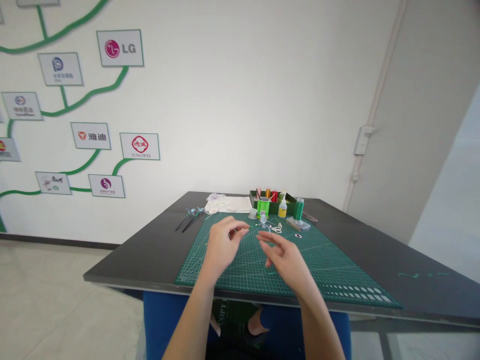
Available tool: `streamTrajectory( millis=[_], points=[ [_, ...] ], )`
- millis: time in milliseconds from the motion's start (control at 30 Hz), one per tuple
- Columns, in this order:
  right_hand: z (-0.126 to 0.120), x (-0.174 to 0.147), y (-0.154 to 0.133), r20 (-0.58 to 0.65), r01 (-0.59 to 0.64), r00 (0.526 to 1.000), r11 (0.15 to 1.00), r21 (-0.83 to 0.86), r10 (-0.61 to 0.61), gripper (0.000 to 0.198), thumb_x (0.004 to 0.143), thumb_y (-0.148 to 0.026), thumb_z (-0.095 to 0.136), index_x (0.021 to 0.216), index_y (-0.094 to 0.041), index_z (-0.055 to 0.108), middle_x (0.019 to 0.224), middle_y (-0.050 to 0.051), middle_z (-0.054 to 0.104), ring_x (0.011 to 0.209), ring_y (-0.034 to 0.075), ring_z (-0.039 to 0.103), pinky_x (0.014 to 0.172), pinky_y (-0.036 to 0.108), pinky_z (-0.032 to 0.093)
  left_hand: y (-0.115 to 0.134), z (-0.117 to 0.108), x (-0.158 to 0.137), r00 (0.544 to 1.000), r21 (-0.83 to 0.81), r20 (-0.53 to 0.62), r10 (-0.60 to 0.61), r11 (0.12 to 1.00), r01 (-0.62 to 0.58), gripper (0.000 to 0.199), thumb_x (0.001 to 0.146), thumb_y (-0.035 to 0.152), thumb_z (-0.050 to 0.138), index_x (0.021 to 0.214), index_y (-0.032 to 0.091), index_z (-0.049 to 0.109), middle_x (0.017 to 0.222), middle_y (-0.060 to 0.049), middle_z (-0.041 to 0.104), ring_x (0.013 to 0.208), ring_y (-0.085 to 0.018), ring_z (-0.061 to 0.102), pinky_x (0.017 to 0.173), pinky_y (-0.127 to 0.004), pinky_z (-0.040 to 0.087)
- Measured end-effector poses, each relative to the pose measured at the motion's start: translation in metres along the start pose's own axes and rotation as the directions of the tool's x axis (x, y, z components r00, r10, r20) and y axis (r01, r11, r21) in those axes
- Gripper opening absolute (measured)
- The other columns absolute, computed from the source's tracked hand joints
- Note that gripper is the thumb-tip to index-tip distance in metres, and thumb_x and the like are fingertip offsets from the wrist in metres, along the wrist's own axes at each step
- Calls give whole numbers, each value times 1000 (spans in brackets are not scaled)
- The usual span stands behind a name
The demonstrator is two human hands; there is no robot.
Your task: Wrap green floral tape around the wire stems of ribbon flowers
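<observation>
Head view: the left hand [225, 242] pinches a thin green stem [254, 226] above the cutting mat [330, 265]; the right hand [282, 254] hovers beside it, loosely curled, grip unclear. Stem work seems underway; the next move calls for steadiness.

Both bare forearms rise from the bottom edge, the left forearm [191, 322] and the right forearm [320, 322] slanting toward each other up to the raised hands. The left hand [222, 243] is bent inward, with thumb and index finger brought nearly together at the tips in a pinching grip. Just apart from it, the right hand [285, 254] points its loosely bent, parted fingers leftward, and one digit seems curled underneath, though which one is hard to make out.
</observation>
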State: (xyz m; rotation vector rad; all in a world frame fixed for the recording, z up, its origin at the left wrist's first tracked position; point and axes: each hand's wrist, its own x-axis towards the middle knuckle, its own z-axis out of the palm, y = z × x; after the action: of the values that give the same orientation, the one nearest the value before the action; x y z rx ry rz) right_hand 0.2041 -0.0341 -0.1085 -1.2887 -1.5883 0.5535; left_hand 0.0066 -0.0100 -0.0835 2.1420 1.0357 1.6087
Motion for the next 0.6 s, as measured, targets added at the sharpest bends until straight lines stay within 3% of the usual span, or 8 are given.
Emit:
streamTrajectory(
  millis=[67,133,200,333,600],
  points=[
    [12,-2,-6,139,-12,990,989,149,-9,66,90,-59,66,138,-13,70,98,14,81,47,14,56,46,29,42,2,1,-1,1000,-2,-15,5,1000,-5,18,93,10,68,89,19,83,78,-2,72,66,-15,60,65,-27,46],
    [22,-5,-10,205,-43,978,944,327,-26,76,88,-61,70,144,-11,65,104,16,80,51,14,59,44,26,41,3,0,-1,999,-7,-35,9,1000,-9,18,93,10,68,90,19,83,79,-2,72,65,-15,59,65,-27,46],
    [27,-6,-12,201,-59,979,898,436,-34,78,87,-62,73,142,-8,65,87,10,76,56,15,61,48,25,44,1,-1,-2,999,-14,-50,10,1000,-11,18,93,10,69,89,19,84,78,-2,72,64,-15,59,64,-26,45],
    [28,-8,-13,152,-45,988,905,422,-21,69,89,-63,68,128,-6,73,53,-7,50,45,11,44,47,24,38,-2,-1,-3,998,-23,-55,7,1000,-8,16,91,9,71,88,19,84,75,-1,70,63,-14,58,62,-26,44],
    [17,-15,-17,151,1,987,945,328,-54,59,92,-56,63,120,-5,76,46,-9,42,41,10,34,44,25,30,-2,0,-5,999,-76,-20,26,997,-28,15,90,11,73,87,19,84,76,-2,72,63,-14,58,61,-25,42]
  ],
)
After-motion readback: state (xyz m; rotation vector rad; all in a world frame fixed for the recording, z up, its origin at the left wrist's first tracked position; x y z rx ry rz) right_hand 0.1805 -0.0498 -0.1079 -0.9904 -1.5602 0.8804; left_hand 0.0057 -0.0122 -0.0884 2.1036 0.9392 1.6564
